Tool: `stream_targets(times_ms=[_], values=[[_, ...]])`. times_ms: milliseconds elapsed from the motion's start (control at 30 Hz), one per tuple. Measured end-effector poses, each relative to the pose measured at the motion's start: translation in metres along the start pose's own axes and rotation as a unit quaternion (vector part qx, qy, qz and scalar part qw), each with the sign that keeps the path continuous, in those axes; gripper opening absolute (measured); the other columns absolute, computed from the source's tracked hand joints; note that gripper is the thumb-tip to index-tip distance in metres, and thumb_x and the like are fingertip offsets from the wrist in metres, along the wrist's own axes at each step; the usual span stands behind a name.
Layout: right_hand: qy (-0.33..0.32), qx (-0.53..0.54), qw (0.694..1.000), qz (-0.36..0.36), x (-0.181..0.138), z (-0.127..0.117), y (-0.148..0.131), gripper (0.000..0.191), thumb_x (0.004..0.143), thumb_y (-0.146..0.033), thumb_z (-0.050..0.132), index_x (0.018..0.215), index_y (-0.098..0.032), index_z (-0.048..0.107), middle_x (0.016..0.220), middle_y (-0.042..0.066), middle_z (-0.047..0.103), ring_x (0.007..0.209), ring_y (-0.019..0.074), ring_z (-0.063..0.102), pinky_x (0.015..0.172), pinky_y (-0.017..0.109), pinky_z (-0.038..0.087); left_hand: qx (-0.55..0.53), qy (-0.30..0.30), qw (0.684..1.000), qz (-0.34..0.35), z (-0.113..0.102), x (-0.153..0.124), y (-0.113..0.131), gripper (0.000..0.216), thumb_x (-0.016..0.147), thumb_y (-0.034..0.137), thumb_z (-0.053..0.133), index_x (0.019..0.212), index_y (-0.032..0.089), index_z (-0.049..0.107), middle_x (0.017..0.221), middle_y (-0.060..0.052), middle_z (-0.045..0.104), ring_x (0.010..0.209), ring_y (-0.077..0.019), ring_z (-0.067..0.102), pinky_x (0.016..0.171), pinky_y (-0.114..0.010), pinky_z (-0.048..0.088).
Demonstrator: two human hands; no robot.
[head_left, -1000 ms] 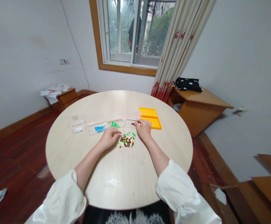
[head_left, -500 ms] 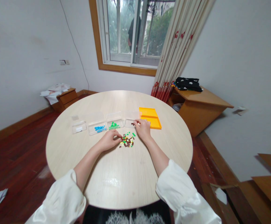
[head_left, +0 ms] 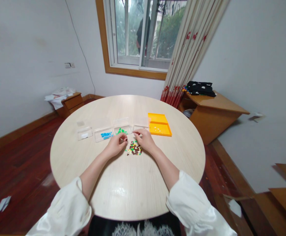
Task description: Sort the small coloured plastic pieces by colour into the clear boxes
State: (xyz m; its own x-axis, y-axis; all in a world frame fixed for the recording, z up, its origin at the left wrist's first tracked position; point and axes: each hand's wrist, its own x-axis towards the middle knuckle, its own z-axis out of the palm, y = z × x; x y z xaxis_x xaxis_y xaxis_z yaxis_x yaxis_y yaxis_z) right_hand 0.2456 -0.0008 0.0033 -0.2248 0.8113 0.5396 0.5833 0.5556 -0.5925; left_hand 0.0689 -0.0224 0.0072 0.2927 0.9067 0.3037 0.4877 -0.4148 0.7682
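A pile of small brown, green and yellow building bricks lies on the round table between my hands. My left hand, on the pile's left side, pinches a small brown brick between thumb and fingertips. Just above the pile, my right hand has its fingers pointing left, slightly apart, and nothing shows in them. Behind it stands a clear box, partly covered by the hand. To its left, one clear box holds green bricks, and another clear box holds blue bricks.
An open yellow case with several small white pieces stands at the back right. At the far left is a small clear box with something white inside. The pale round table has its near edge at my lap.
My right hand has moved left from the clear box with brown bricks toward my left hand. My left hand has lifted slightly from the pile, with a brown brick at its fingertips.
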Motion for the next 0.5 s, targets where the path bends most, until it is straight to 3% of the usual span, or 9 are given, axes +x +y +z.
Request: stream_targets(times_ms=[233, 500], values=[[-0.078, 0.077, 0.989, -0.104, -0.005, 0.008, -0.016, 0.028, 0.078, -0.006, 0.055, 0.097, -0.022, 0.068, 0.089, 0.004, 0.069, 0.085, 0.0154, 0.055, 0.081, 0.031, 0.042, -0.165, 0.032, 0.985, -0.034, 0.002, 0.002, -0.004, 0.029, 0.068, 0.026, 0.058, 0.088, 0.02, 0.037, 0.062, 0.007, 0.053, 0.052, -0.0086, 0.045, 0.052, -0.02, 0.031], [-0.06, 0.085, 0.994, -0.029, -0.005, 0.007, -0.017, 0.014, 0.077, -0.015, 0.06, 0.086, -0.021, 0.069, 0.082, 0.002, 0.068, 0.079, 0.0142, 0.057, 0.076, 0.028, 0.043, -0.262, 0.052, 0.959, -0.094, 0.001, 0.003, 0.003, 0.04, 0.064, 0.043, 0.064, 0.085, 0.021, 0.038, 0.063, 0.005, 0.059, 0.055, -0.0099, 0.053, 0.055, -0.022, 0.035]])
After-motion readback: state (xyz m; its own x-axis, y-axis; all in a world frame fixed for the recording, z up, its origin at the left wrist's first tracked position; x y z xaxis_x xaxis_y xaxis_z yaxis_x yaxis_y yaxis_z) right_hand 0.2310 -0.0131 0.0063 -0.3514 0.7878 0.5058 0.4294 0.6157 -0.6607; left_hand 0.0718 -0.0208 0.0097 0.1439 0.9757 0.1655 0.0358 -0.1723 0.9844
